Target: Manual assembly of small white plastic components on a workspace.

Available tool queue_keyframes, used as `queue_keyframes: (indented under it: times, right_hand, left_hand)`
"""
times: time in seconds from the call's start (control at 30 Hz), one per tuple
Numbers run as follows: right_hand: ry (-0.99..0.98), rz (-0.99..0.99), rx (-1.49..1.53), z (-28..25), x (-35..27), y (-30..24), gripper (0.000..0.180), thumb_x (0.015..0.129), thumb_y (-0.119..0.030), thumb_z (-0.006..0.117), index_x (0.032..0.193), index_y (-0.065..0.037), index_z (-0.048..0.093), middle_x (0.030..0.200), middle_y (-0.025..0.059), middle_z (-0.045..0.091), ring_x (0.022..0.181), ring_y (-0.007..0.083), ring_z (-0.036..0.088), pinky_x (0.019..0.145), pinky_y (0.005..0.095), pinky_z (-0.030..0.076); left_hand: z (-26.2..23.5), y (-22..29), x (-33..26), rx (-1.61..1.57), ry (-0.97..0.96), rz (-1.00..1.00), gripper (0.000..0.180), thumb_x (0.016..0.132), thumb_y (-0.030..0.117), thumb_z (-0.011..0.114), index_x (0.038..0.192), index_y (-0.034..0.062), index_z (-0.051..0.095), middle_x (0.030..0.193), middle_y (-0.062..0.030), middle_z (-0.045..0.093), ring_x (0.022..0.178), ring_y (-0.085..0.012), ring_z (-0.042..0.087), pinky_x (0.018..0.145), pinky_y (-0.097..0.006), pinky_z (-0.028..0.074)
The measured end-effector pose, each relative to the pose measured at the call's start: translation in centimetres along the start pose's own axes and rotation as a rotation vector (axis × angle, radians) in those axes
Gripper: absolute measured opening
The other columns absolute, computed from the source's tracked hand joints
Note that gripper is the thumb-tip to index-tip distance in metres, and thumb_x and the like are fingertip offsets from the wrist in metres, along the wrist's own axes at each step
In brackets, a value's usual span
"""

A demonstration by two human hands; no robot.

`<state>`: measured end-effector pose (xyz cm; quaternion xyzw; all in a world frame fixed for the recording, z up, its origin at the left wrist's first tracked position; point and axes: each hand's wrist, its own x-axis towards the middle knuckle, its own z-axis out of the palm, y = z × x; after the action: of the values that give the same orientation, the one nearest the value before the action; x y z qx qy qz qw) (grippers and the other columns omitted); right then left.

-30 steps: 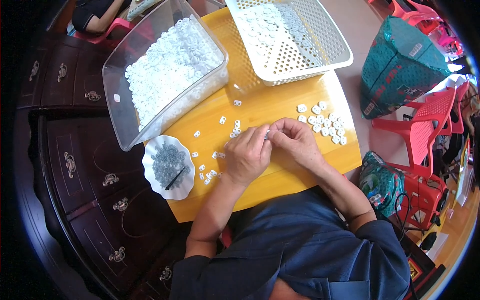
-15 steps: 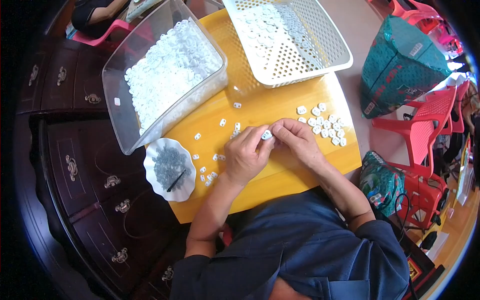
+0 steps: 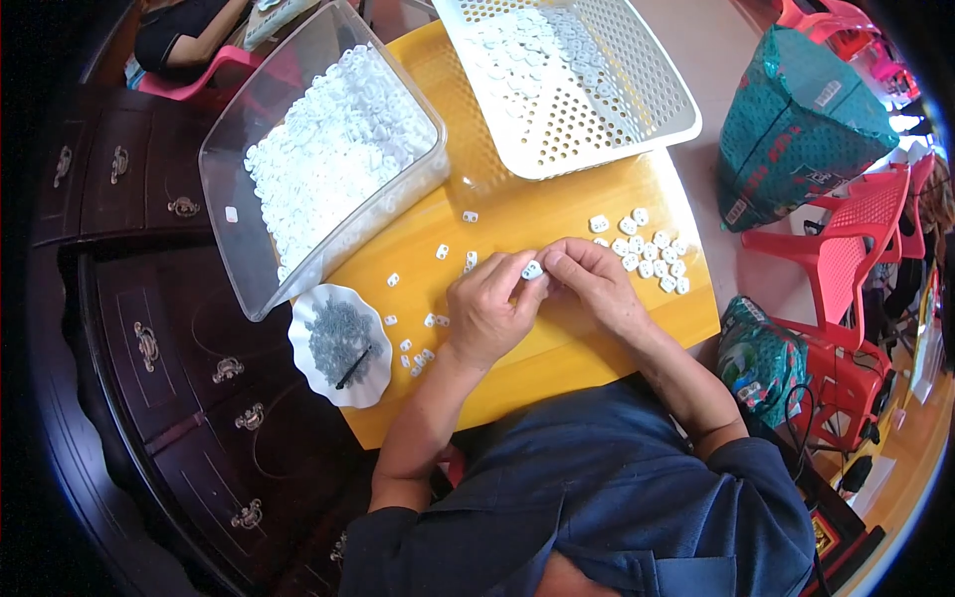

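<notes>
Over the middle of the yellow table (image 3: pixel 537 348), my left hand (image 3: pixel 489 308) pinches a small white oval plastic piece (image 3: pixel 531 270) with dark holes. The fingertips of my right hand (image 3: pixel 595 284) meet it from the other side, thumb and forefinger pressed together; whether they hold a tiny part is hidden. Left of my hands lie several loose small white two-holed pieces (image 3: pixel 442 252). A cluster of larger white oval pieces (image 3: pixel 647 249) rests beyond my right hand. Near my left forearm stands a white scalloped dish (image 3: pixel 306 370) of small greyish parts, with a thin black stick in it.
A clear plastic bin (image 3: pixel 234 254) heaped with white pieces stands at the far left. Behind, a white perforated basket (image 3: pixel 557 164) holds more pieces. Dark wooden drawers (image 3: pixel 129 279) flank the left. Red chairs (image 3: pixel 826 239) and a teal bag (image 3: pixel 796 129) stand right. Another person's arm (image 3: pixel 209 40) shows top left.
My hands keep nearly the same pinch on the white piece. The view has shifted slightly, so the bin and dish appear a little lower. The other person's arm has moved slightly.
</notes>
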<state>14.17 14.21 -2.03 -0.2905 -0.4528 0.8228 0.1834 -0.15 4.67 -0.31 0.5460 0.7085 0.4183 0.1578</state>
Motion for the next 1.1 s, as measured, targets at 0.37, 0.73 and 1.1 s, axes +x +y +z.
queue_keyframes:
  times: [0.37,0.73,1.1]
  right_hand:
    - [0.050,-0.003,-0.124,-1.2,-0.6,-0.4,0.023,0.105,-0.021,0.055,0.099,-0.002,0.066,0.086,-0.0002,0.065,0.079,0.0066,0.058,0.073,0.0239,0.050]
    - [0.041,-0.116,-0.249,-0.3,-0.7,0.6,0.018,0.100,-0.019,0.065,0.103,-0.001,0.068,0.095,-0.0003,0.070,0.089,0.0052,0.062,0.080,0.0229,0.052]
    - [0.076,-0.246,-0.381,-0.3,-1.0,0.0,0.022,0.101,-0.022,0.064,0.104,-0.001,0.067,0.091,0.0018,0.071,0.085,0.0067,0.062,0.077,0.0259,0.052]
  left_hand:
    - [0.7,0.4,1.1,-0.028,-0.009,0.100,0.014,0.086,0.010,0.071,0.099,0.0048,0.070,0.082,-0.0113,0.069,0.071,-0.0301,0.069,0.062,-0.039,0.054]
    - [0.3,0.8,0.3,0.005,-0.062,0.066,0.018,0.083,-0.002,0.065,0.100,-0.0001,0.070,0.077,-0.0123,0.063,0.059,-0.0266,0.060,0.053,-0.034,0.048]
    - [0.0,1.3,0.1,-0.022,-0.093,0.050,0.033,0.081,-0.002,0.067,0.114,-0.0002,0.067,0.096,-0.0180,0.070,0.080,-0.0339,0.069,0.066,-0.038,0.055]
